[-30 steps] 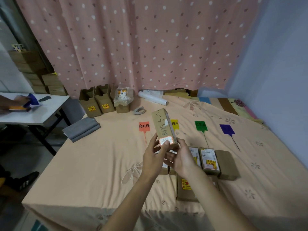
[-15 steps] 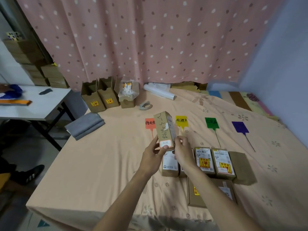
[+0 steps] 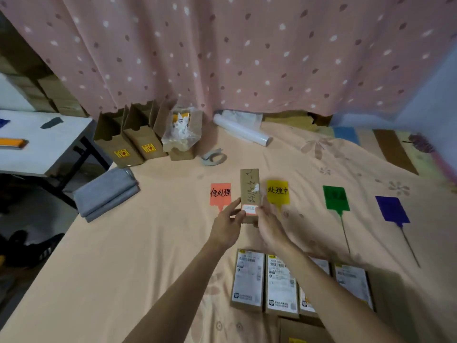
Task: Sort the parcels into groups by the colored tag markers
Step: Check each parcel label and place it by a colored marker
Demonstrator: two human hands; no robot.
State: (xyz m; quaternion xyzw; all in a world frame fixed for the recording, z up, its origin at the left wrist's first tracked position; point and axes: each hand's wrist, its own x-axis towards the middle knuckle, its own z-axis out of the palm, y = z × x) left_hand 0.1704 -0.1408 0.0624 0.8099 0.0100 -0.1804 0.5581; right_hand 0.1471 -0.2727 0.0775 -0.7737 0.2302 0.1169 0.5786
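A narrow brown parcel (image 3: pixel 249 189) with black handwriting and a red-edged sticker at its near end is held out between the red tag (image 3: pixel 220 193) and the yellow tag (image 3: pixel 278 191). My left hand (image 3: pixel 226 225) grips its near left side, and my right hand (image 3: pixel 268 224) grips its near right side. The green tag (image 3: pixel 335 199) and the purple tag (image 3: pixel 392 209) lie further right on the peach bedsheet (image 3: pixel 148 243). Several labelled parcels (image 3: pixel 280 283) lie in a row near me, partly under my right forearm.
Open cardboard boxes (image 3: pixel 128 142) and a plastic bag (image 3: pixel 181 132) stand at the back by the pink curtain. A tape roll (image 3: pixel 214 157) and a white roll (image 3: pixel 241 129) lie nearby. A folded grey cloth (image 3: pixel 106 191) lies at the left edge, beside a white table (image 3: pixel 42 144).
Both hands have carried the parcel forward, away from me, until it sits between the red and yellow tags. The view has dropped closer to the bedsheet.
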